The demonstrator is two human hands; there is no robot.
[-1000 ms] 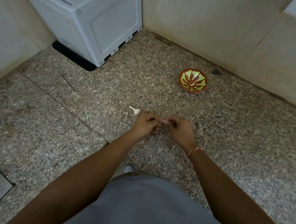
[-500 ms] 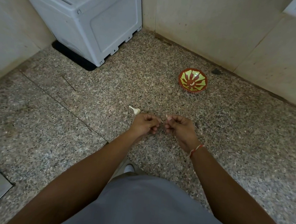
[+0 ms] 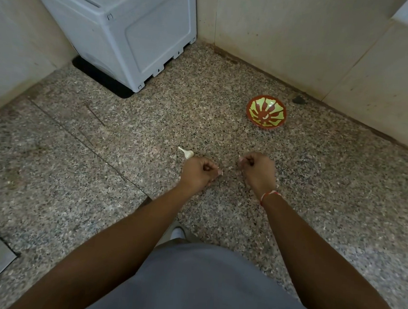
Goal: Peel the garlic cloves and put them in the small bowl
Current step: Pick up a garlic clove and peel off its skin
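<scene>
Head view: speckled granite counter (image 3: pixel 315 185), tiled corner walls (image 3: pixel 288 40); both hands' fingers curled, contents unclear, w/ small bowl (image 3: pixel 266 111) beyond.

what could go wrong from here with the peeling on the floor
1. Both hands, left hand and right hand, pinch only tiny pale bits; one could slip onto the speckled floor, where it would be hard to spot.
2. The small bowl sits well ahead, apart from the hands, so a clove might drop while being carried.
3. The garlic bulb lies right beside the left hand and may get knocked.

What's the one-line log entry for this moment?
left hand: pinching peel scrap | right hand: pinching small piece | garlic bulb: on floor | small bowl: one clove
</scene>
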